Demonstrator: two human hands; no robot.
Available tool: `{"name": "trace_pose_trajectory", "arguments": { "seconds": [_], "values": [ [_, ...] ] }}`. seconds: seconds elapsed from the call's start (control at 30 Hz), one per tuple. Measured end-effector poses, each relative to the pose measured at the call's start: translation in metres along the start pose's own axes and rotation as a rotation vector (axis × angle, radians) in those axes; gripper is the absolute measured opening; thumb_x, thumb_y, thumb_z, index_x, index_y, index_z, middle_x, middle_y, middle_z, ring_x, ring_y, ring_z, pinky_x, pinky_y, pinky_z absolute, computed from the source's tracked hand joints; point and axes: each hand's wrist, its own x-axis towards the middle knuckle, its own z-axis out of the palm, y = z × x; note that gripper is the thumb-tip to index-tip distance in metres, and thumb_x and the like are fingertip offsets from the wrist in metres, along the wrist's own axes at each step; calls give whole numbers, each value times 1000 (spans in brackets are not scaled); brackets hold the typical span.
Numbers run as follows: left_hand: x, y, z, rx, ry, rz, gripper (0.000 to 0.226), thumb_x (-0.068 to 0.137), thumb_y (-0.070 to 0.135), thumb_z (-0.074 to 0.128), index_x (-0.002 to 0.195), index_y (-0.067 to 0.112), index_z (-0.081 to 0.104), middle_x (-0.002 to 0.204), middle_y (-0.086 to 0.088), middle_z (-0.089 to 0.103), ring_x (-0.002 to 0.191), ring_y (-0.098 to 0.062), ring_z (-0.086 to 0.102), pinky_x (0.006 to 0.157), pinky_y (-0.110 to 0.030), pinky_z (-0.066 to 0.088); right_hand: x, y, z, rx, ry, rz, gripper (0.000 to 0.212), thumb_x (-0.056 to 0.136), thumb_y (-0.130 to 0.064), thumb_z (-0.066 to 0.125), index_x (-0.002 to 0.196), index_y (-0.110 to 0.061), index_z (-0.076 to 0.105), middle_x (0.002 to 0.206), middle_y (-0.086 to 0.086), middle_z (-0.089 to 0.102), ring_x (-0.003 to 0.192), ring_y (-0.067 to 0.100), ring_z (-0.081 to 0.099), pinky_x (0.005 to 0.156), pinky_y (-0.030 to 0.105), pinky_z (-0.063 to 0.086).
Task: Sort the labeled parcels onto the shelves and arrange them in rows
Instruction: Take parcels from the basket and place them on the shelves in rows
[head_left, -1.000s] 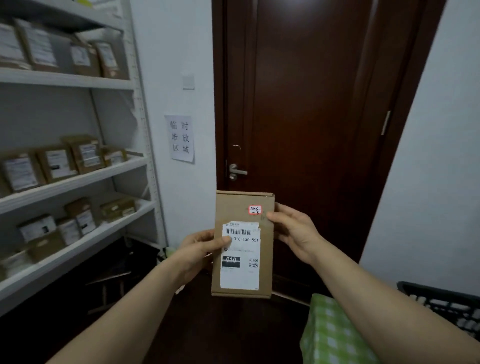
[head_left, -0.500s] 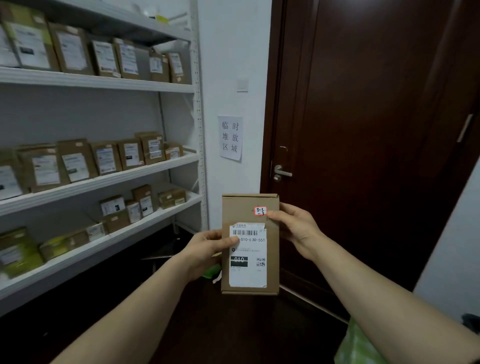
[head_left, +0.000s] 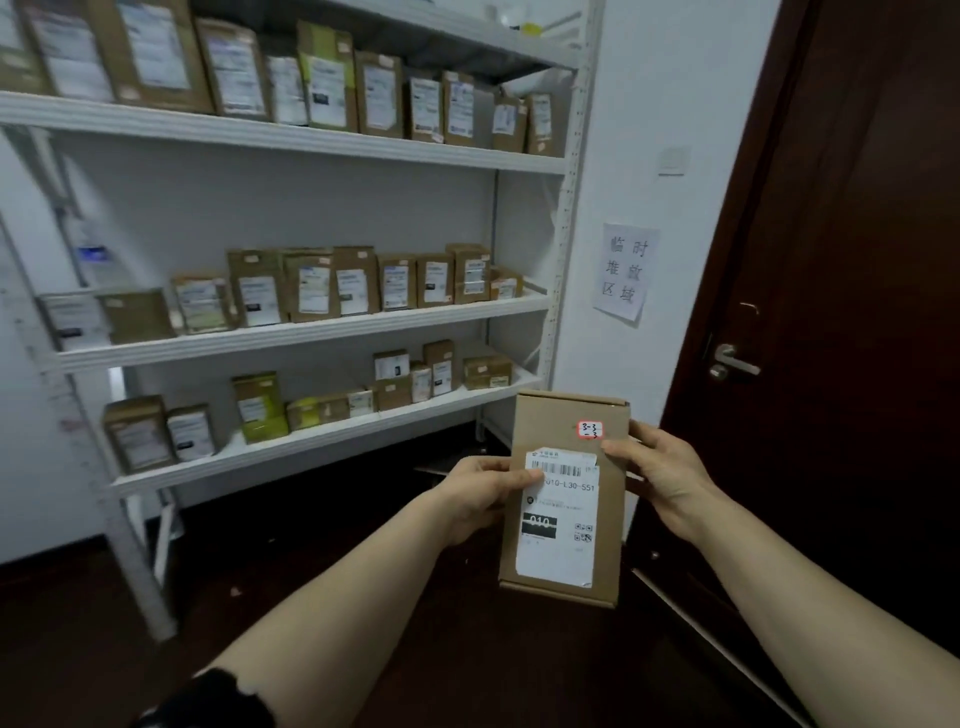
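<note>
I hold a flat brown cardboard parcel (head_left: 566, 499) upright in front of me, below the shelf unit's right end. It bears a white shipping label and a small red-edged sticker reading 3-3-3. My left hand (head_left: 480, 493) grips its left edge with the thumb across the label. My right hand (head_left: 657, 470) grips its right edge, thumb just under the sticker. The white shelf unit (head_left: 291, 332) fills the left half of the view, with rows of labelled brown parcels on three shelves.
A dark wooden door (head_left: 841, 322) with a metal handle (head_left: 732, 361) stands at the right. A paper sign (head_left: 626, 270) hangs on the white wall between shelf and door. The floor is dark. The lowest shelf (head_left: 322, 436) shows gaps between its parcels.
The view has turned left, bringing much more of the shelf unit into sight; the door slid right. Both hands hold the parcel as before.
</note>
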Motion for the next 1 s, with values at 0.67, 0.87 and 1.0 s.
{"name": "trace_pose_trajectory", "arguments": {
  "seconds": [0.67, 0.87, 1.0],
  "values": [
    [-48, -52, -107, -42, 437, -90, 53, 80, 46, 71, 117, 9, 63, 104, -5, 70, 103, -23, 63, 100, -48, 45, 14, 53, 137, -20, -305, 174, 38, 85, 3, 63, 120, -11, 57, 117, 13, 65, 109, 30, 62, 98, 47, 47],
    [-37, -67, -123, -30, 435, -118, 46, 82, 48, 68, 109, 11, 64, 102, -4, 71, 103, -24, 62, 102, -52, 42, 23, 73, 146, -63, -297, 195, 44, 83, 1, 66, 126, -7, 57, 116, 13, 66, 109, 28, 63, 100, 47, 47],
    [-27, -65, -127, -41, 404, -123, 49, 81, 48, 68, 110, 10, 65, 102, -4, 71, 103, -23, 62, 103, -51, 42, 36, 75, 150, -79, -264, 195, 43, 82, 0, 68, 123, -9, 58, 115, 12, 67, 108, 28, 62, 100, 47, 47]
  ]
}}
